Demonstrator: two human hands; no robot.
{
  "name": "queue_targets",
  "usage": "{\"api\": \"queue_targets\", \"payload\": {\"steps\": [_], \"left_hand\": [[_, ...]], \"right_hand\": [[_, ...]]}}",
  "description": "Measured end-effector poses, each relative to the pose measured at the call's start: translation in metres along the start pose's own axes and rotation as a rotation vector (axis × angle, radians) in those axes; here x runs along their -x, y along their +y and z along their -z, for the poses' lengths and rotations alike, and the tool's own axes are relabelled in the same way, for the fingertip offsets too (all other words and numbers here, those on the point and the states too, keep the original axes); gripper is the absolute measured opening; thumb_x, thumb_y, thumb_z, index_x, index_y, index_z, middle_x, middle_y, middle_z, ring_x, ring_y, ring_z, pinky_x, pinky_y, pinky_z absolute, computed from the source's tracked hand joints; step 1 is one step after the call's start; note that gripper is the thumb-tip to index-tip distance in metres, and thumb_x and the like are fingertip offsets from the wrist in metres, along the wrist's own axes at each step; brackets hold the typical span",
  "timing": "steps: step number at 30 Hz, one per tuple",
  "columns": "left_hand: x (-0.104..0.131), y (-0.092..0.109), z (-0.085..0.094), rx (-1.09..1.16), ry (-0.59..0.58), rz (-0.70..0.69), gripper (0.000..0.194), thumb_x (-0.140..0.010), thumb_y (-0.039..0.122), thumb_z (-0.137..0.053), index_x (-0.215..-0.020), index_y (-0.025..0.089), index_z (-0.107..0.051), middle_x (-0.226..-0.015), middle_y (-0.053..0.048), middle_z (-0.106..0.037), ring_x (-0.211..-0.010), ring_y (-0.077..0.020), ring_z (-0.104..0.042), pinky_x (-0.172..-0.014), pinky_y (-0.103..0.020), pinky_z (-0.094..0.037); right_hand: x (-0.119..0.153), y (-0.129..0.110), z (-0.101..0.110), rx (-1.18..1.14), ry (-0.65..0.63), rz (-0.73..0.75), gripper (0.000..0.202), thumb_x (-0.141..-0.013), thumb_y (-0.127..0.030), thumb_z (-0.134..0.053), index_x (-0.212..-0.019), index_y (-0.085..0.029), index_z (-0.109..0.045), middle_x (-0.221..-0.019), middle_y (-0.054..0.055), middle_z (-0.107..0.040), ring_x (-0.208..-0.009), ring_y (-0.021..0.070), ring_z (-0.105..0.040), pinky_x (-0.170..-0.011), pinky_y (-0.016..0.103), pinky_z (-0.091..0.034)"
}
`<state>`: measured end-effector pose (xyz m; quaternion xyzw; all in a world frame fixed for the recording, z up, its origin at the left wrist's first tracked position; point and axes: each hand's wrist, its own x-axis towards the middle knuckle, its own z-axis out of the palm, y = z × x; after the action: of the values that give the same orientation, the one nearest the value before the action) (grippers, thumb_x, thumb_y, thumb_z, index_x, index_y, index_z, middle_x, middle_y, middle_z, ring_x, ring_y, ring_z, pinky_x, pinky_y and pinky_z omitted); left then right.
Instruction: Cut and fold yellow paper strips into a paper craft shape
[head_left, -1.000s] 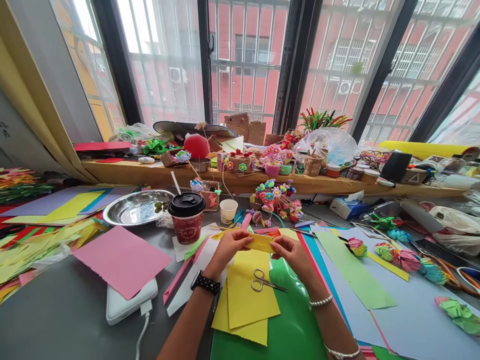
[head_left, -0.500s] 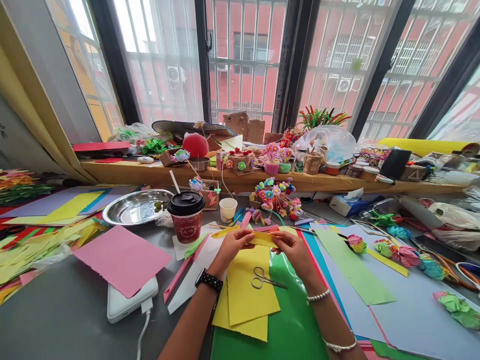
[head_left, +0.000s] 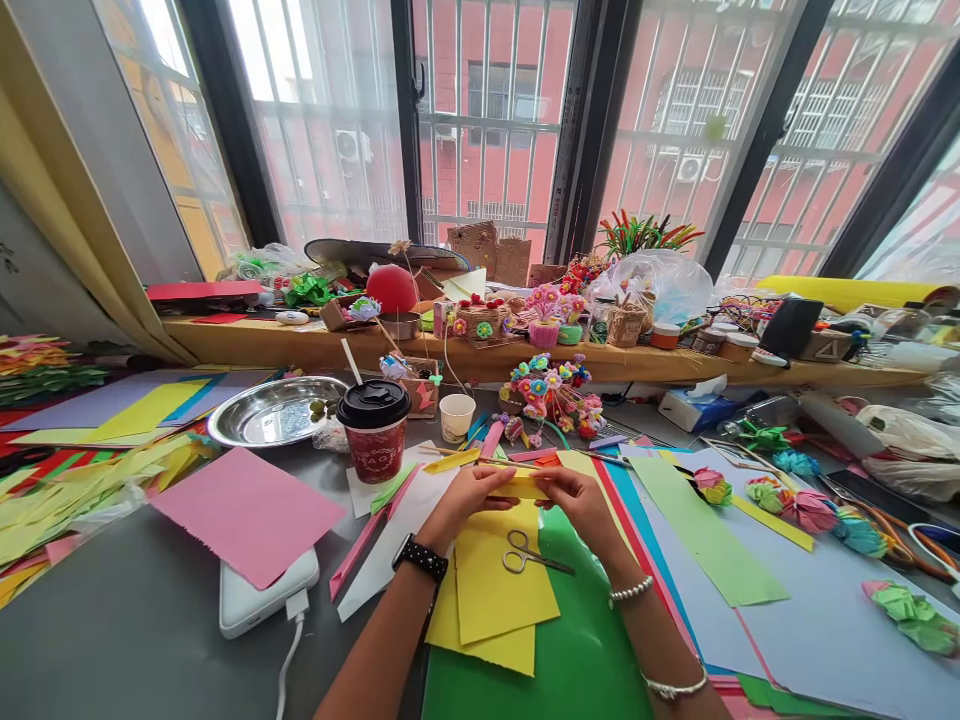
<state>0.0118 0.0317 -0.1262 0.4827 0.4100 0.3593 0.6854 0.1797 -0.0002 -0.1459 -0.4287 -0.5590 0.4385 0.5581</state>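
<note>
Between my two hands is a folded strip of yellow paper (head_left: 525, 485), held level above the table. My left hand (head_left: 480, 490) pinches its left end, thumb on top. My right hand (head_left: 571, 492) grips the right end with thumb and fingers. Below them, yellow paper sheets (head_left: 502, 600) overlap on a shiny green surface (head_left: 600, 640). Small metal scissors (head_left: 534, 555) lie across the sheets' right edge, handles to the left, blades over the green.
To the left stand a lidded red cup (head_left: 373, 440), a metal dish (head_left: 274, 415) and a white power bank (head_left: 266, 595) under pink paper (head_left: 251, 510). A paper cup (head_left: 456, 418) is behind my hands. Rightward lie pale sheets (head_left: 847, 620) and crumpled paper flowers (head_left: 814, 510).
The yellow strip has tilted and now shows a narrower face, with my thumbs and fingers closer together along it. The scissors and the sheets below have stayed in place.
</note>
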Motion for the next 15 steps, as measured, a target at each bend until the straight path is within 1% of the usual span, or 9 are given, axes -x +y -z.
{"api": "queue_targets", "payload": {"steps": [2, 5, 10, 13, 15], "left_hand": [[0.0007, 0.0009, -0.0004, -0.008, 0.007, 0.000, 0.027, -0.059, 0.036, -0.069, -0.070, 0.011, -0.066, -0.070, -0.006, -0.066, -0.060, -0.0143, -0.063, -0.062, -0.022, -0.050], [0.0007, 0.0012, -0.0012, -0.008, 0.008, -0.017, 0.027, -0.058, 0.035, -0.070, -0.070, 0.011, -0.066, -0.070, -0.007, -0.066, -0.061, -0.0150, -0.063, -0.064, -0.024, -0.050], [-0.0005, 0.0005, -0.0010, -0.014, 0.011, -0.041, 0.028, -0.056, 0.035, -0.071, -0.070, 0.011, -0.066, -0.070, -0.006, -0.065, -0.061, -0.0143, -0.062, -0.063, -0.024, -0.050], [-0.0003, 0.0005, -0.0019, -0.034, 0.010, -0.058, 0.029, -0.056, 0.036, -0.071, -0.069, 0.012, -0.066, -0.069, -0.006, -0.065, -0.061, -0.0144, -0.062, -0.062, -0.023, -0.049], [0.0002, 0.0007, -0.0033, -0.051, 0.005, -0.071, 0.029, -0.055, 0.037, -0.070, -0.069, 0.012, -0.066, -0.067, -0.005, -0.065, -0.061, -0.0146, -0.062, -0.061, -0.023, -0.049]], "right_hand": [[-0.0005, 0.0010, 0.0005, -0.012, -0.004, -0.003, 0.025, -0.067, -0.037, -0.062, -0.080, -0.016, -0.067, -0.077, 0.004, -0.066, -0.067, 0.0177, -0.062, -0.061, 0.034, -0.055], [-0.0011, 0.0002, 0.0007, -0.022, 0.000, -0.004, 0.026, -0.066, -0.038, -0.062, -0.080, -0.016, -0.067, -0.079, 0.004, -0.066, -0.067, 0.0174, -0.062, -0.061, 0.033, -0.055], [-0.0007, -0.0052, 0.0010, -0.007, -0.016, -0.018, 0.029, -0.066, -0.040, -0.062, -0.083, -0.016, -0.066, -0.081, 0.005, -0.066, -0.067, 0.0174, -0.062, -0.059, 0.030, -0.054], [-0.0009, -0.0068, 0.0000, 0.026, -0.035, -0.042, 0.033, -0.069, -0.043, -0.058, -0.083, -0.014, -0.065, -0.075, 0.005, -0.065, -0.059, 0.0161, -0.062, -0.053, 0.027, -0.051], [-0.0015, -0.0066, -0.0017, 0.061, -0.046, -0.070, 0.037, -0.069, -0.047, -0.055, -0.079, -0.013, -0.065, -0.067, 0.004, -0.064, -0.053, 0.0153, -0.061, -0.048, 0.024, -0.048]]}}
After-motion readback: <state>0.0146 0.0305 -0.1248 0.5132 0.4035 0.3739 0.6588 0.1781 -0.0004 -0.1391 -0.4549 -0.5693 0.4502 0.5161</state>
